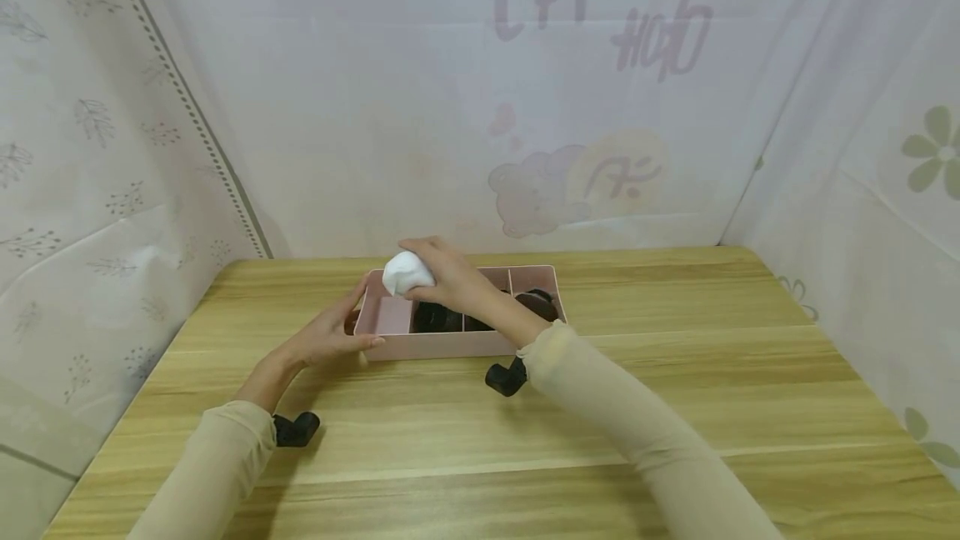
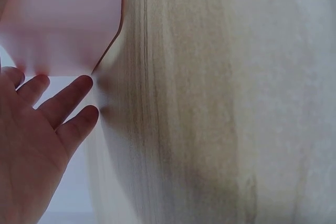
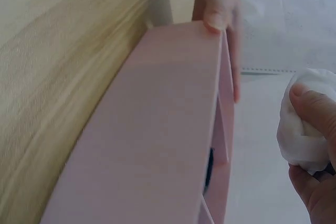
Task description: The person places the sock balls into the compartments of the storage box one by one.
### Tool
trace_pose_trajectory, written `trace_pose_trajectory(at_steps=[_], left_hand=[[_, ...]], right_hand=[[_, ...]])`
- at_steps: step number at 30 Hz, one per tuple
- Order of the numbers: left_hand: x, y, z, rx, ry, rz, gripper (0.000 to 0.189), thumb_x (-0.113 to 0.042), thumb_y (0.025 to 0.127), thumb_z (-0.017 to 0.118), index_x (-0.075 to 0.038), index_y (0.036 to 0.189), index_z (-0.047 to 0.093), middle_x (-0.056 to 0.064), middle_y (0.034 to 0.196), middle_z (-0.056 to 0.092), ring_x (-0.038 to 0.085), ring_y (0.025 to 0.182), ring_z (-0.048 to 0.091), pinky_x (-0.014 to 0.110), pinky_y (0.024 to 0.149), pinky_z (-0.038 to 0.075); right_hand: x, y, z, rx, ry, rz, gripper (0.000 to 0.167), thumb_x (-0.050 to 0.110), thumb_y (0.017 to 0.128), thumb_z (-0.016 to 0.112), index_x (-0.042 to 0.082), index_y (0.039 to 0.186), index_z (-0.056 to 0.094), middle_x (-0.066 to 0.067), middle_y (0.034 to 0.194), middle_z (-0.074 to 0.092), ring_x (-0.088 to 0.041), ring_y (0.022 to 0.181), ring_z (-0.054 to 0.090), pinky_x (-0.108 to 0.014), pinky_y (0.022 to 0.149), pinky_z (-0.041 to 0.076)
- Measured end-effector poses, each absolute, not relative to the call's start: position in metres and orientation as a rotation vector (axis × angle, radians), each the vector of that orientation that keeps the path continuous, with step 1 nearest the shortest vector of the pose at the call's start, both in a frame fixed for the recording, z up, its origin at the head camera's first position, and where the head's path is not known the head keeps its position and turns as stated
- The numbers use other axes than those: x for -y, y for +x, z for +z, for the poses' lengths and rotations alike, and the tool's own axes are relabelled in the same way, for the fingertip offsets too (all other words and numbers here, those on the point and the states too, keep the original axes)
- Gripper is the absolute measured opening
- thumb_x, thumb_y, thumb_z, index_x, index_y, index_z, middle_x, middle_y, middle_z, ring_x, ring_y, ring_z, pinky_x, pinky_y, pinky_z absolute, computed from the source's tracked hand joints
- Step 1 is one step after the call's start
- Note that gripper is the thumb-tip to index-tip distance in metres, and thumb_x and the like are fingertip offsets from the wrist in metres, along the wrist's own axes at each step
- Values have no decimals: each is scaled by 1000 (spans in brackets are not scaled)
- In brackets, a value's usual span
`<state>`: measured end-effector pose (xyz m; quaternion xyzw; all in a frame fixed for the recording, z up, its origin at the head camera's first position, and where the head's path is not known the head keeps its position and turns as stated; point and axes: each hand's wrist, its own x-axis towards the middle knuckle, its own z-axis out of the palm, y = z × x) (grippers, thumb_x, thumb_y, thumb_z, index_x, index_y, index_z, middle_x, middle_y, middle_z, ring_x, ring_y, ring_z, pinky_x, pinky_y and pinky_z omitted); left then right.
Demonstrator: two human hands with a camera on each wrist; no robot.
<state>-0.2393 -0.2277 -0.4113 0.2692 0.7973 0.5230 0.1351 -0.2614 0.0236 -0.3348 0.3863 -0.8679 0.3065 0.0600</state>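
Note:
A pink divided box (image 1: 442, 347) stands on the wooden table. My left hand (image 1: 327, 338) holds its left end, thumb at the front corner and fingers spread along the end wall, as the left wrist view shows fingertips (image 2: 83, 82) against it. Above the left part of the box, my right hand (image 1: 454, 280) grips a white crumpled, rounded wad (image 1: 406, 272) of soft material, whose exact kind I cannot tell. Under it, the leftmost compartment shows its bare pink floor. Dark rolled-looking items (image 1: 435, 317) lie in the compartments farther right, partly covered by my right hand and forearm.
The wooden tabletop (image 1: 420, 440) extends in front of the box and to both sides. A printed white sheet (image 1: 360, 123) hangs behind the table, with patterned sheets at left and right. Black camera mounts (image 1: 507, 378) protrude from both wrists.

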Motion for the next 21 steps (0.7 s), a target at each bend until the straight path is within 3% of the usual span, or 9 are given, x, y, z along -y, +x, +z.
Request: trace_pose_trajectory(at_steps=[4,9,13,17,21], left_hand=[[229,-239,-411,-2300,812,1517,99,-6,87,66,-11,151,-9,29,151,13,52,119,43,27,81,50],[229,-240,-412,-2268,834,1532,98,-5,87,64,-21,151,-8,23,155,4,53,121,40,28,82,50],[229,-241,-413,-2291,841,1526,97,-5,87,65,-26,152,-4,25,153,12,51,119,43,27,81,51],[229,-241,-413,-2331,811,1502,98,-8,86,67,-21,152,-4,29,146,26,46,116,48,27,80,51],[229,-241,-414,-2334,784,1493,99,-9,86,68,-18,152,-5,29,142,31,44,114,50,26,80,50]], right_hand=[[-15,-261,-339,2650,1170,911,66,20,80,76,5,137,44,-16,132,51,-25,117,51,-37,95,45],[-6,-262,-343,2725,1152,874,66,22,81,74,6,137,43,-15,134,49,-24,115,52,-35,93,46],[-1,-261,-344,2797,1139,837,67,22,82,74,6,138,41,-14,134,49,-23,111,53,-34,91,46],[2,-261,-347,2847,1129,793,65,23,82,74,8,137,43,-13,131,51,-20,108,53,-32,88,47],[5,-262,-350,2889,1116,748,60,23,82,74,12,133,46,-8,125,53,-18,103,52,-29,84,47]])
